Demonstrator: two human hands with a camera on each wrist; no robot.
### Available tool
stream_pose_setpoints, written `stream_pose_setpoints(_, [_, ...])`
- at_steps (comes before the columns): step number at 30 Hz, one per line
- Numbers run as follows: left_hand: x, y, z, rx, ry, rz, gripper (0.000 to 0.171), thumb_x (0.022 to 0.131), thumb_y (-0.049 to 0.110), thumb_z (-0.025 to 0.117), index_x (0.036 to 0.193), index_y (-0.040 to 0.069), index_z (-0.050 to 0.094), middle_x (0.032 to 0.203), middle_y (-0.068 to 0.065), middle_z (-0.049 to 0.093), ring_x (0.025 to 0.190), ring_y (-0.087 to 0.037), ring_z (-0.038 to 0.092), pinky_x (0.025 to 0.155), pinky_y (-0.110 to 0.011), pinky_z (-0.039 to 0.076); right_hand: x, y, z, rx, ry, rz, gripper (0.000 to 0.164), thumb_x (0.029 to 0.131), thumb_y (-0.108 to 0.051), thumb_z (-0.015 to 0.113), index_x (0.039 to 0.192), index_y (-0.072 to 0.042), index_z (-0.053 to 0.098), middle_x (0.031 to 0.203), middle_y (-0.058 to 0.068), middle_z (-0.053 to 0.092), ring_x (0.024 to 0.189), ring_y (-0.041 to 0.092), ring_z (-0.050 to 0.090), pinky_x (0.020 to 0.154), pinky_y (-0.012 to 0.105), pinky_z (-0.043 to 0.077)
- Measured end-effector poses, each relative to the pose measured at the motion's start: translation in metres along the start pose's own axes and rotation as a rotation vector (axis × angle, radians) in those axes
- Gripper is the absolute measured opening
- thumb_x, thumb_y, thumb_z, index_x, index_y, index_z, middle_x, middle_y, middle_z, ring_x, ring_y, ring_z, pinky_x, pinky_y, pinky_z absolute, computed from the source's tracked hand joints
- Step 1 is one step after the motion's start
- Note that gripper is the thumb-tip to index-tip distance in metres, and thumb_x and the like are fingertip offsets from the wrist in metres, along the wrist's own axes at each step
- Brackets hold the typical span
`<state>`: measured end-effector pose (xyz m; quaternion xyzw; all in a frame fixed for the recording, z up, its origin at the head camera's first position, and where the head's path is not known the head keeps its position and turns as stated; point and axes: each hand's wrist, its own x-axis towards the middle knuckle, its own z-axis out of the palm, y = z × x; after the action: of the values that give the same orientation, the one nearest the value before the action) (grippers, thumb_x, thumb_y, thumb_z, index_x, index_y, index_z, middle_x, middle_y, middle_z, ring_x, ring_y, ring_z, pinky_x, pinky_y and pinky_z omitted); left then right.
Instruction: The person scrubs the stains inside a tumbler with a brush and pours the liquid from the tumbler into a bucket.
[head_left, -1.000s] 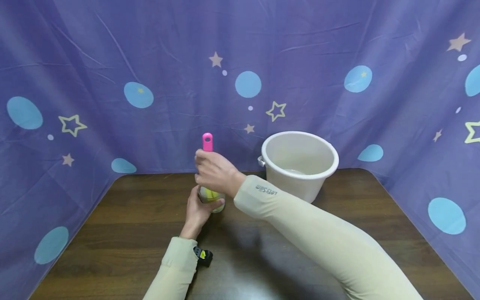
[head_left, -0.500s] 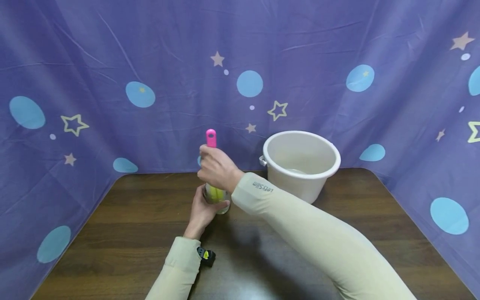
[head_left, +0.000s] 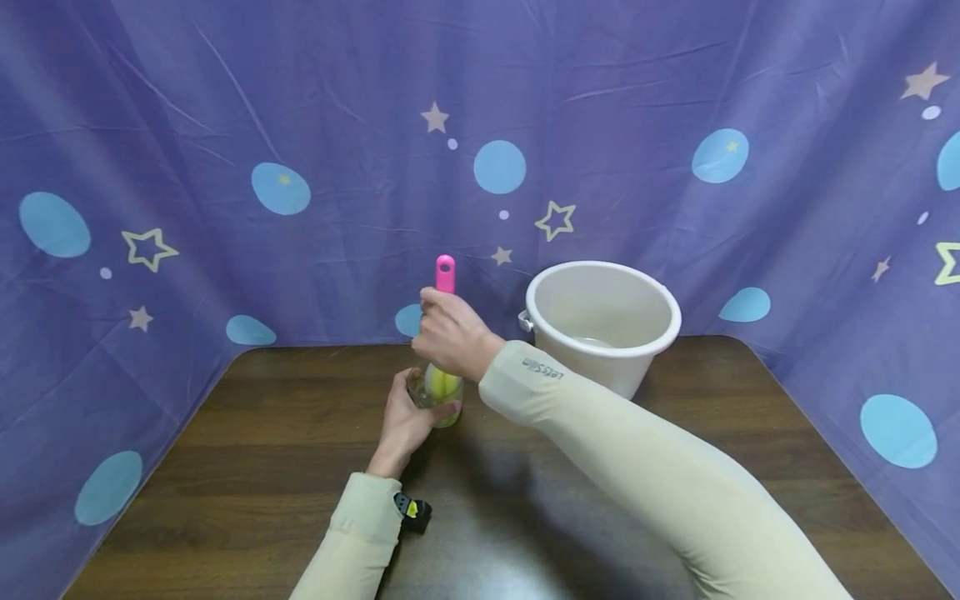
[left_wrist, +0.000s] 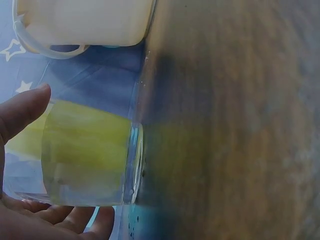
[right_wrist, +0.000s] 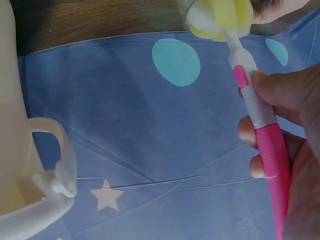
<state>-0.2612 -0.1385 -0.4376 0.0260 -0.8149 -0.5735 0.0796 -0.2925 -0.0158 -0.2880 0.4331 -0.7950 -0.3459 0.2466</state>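
Note:
In the head view, my left hand [head_left: 403, 423] holds a clear drinking glass [head_left: 420, 387], fingers round its far side and thumb across the near side. The left wrist view has the glass base right at the wooden tabletop. My right hand [head_left: 453, 333] grips a sponge bottle brush [right_wrist: 265, 120] by its pink and white handle. The pink end with its hanging hole sticks up above the fist. Inside the glass sits the yellow and white sponge head [head_left: 444, 383], pressed toward the right wall. The right hand partly hides the glass rim from above.
To the right of the hands stands a cream bucket [head_left: 600, 371] with a side handle lug. A purple curtain [head_left: 360, 250] with stars and dots hangs round the back and sides of the brown wooden table [head_left: 247, 467].
My right hand has shifted right, bringing the brush handle and sponge with it across the glass. The left hand keeps its hold on the glass, slightly further right than a second ago.

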Motion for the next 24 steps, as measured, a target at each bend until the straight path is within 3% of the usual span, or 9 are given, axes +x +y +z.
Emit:
stream_pose_setpoints(12, [0.001, -0.001, -0.001, -0.015, -0.006, 0.009, 0.091, 0.065, 0.022, 0.089, 0.138, 0.005, 0.035, 0.135, -0.014, 0.045, 0.121, -0.030, 0.044, 0.104, -0.046, 0.035, -0.004, 0.000, -0.003, 0.060, 0.022, -0.044, 0.015, 0.086, -0.026, 0.057, 0.084, -0.028, 0.072, 0.078, -0.004, 0.070, 0.083, 0.017, 0.056, 0.092, 0.036, 0.028])
stream_pose_setpoints(24, [0.000, -0.002, -0.001, -0.045, 0.000, 0.068, 0.082, 0.067, 0.017, 0.088, 0.132, 0.006, 0.039, 0.125, -0.013, 0.051, 0.111, -0.029, 0.050, 0.097, -0.043, 0.040, 0.006, -0.011, -0.014, -0.036, 0.053, -0.056, 0.014, 0.089, -0.027, 0.059, 0.091, -0.032, 0.073, 0.087, -0.004, 0.071, 0.084, 0.016, 0.054, 0.094, 0.035, 0.027])
